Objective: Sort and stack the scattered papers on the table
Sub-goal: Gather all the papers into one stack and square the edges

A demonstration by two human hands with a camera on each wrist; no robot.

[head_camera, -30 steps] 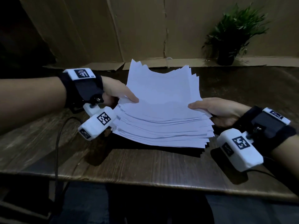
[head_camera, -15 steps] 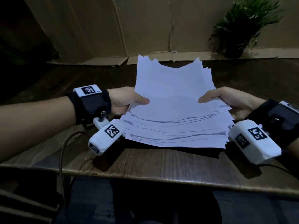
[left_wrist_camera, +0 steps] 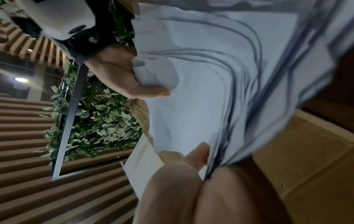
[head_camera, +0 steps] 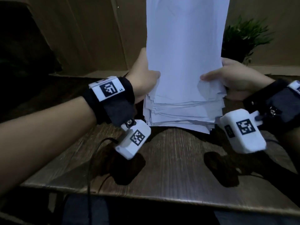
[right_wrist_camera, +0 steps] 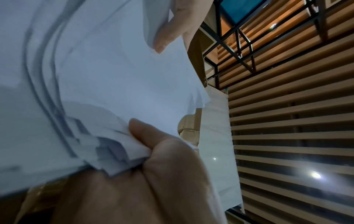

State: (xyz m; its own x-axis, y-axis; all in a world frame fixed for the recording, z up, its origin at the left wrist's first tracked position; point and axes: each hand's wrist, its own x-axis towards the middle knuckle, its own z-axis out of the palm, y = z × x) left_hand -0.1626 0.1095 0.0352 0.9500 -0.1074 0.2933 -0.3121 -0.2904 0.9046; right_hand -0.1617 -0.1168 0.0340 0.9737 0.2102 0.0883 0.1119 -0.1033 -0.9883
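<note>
White paper stack (head_camera: 185, 65) stands upright between both gripping hands (head_camera: 183, 78).

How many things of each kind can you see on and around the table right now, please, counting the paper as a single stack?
Stack of white paper: 1
Potted green plant: 1
Hands gripping the stack: 2, left hand and right hand
White wrist cameras: 2, at left and right
Wooden table: 1
Total: 7
</note>
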